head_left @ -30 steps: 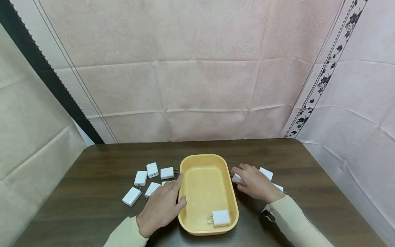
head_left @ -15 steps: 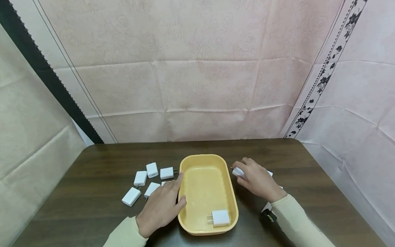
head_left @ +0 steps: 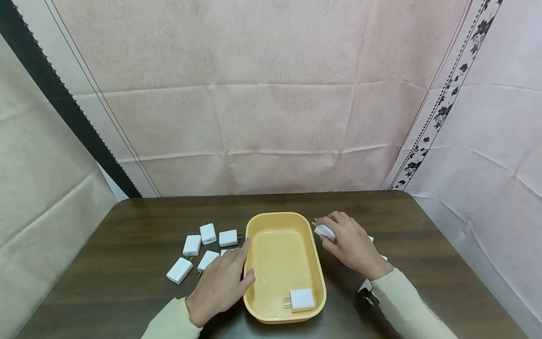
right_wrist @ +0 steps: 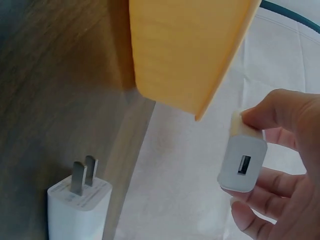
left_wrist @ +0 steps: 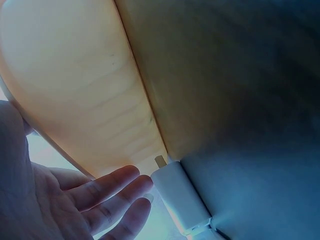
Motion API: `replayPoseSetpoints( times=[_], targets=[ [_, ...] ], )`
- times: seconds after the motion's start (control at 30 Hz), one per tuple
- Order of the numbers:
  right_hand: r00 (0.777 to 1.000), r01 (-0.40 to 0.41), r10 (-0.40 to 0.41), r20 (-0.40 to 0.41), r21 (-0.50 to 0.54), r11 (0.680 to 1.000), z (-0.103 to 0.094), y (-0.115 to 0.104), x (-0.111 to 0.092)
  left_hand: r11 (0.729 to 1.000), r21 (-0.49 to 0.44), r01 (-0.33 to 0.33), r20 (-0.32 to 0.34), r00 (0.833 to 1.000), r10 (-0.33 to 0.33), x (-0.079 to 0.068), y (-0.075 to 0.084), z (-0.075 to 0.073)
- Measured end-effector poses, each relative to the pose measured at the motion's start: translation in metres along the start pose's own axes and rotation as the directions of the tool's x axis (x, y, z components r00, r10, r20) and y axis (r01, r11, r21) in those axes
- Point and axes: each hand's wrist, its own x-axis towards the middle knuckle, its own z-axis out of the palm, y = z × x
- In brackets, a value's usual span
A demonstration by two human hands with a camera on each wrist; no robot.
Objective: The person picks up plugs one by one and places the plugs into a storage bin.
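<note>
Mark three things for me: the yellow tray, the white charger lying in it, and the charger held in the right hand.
Yellow tray [head_left: 281,259], head view: bare inside floor.
Charger in the tray [head_left: 302,300], head view: white body.
Held charger [right_wrist: 242,159], right wrist view: end face with the port.

In the head view, the left grip [head_left: 220,283] mostly hides one white charger [head_left: 225,252]; the right wrist view's lower edge cuts off a pronged charger [right_wrist: 79,217].

Cloth walls [head_left: 271,122] border the table [head_left: 106,292], booth-like.
</note>
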Motion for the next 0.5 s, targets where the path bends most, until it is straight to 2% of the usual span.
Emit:
replayPoseSetpoints(
  times=[0.5],
  targets=[
    [0.995, 0.086, -0.085, -0.047, 0.008, 0.996, -0.010, -0.021, 0.002, 1.000, 0.002, -0.002, -0.001, 1.000, 0.002, 0.001, 0.000, -0.001]
  ],
)
